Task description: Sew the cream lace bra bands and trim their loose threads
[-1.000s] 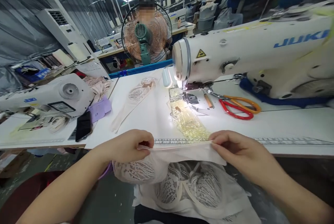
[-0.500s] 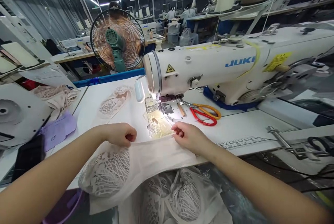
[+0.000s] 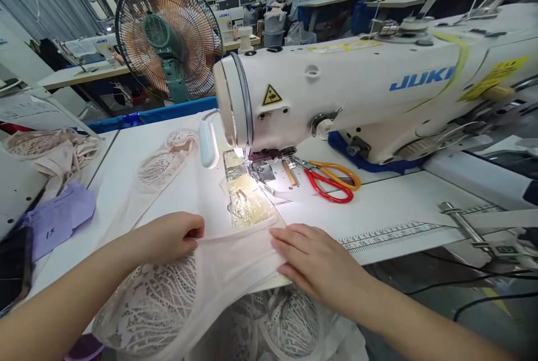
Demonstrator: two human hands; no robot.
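A pale pink bra (image 3: 235,260) with lace cups lies across the table's front edge, its band stretched between my hands. My left hand (image 3: 179,235) is closed on the band's upper edge, just above a lace cup (image 3: 157,299). At the band's right end, my right hand (image 3: 313,254) holds the fabric, fingers extended over it and thumb lower down; what lies under the palm is hidden. Beyond the band is the lit needle area of a white sewing machine (image 3: 286,97), with a shiny, yellowish taped plate (image 3: 247,198) in front. More lace bras (image 3: 294,322) hang below the table edge.
Red-and-orange-handled scissors (image 3: 332,181) lie right of the needle area. A printed ruler (image 3: 386,235) runs along the front edge. Another bra piece (image 3: 163,165) rests at left, near purple paper (image 3: 59,221) and a dark phone (image 3: 17,265). A fan (image 3: 168,36) stands behind.
My right hand has gone from pinching the band's upper edge to spreading lower over its end. The camera view has shifted closer to the machine.
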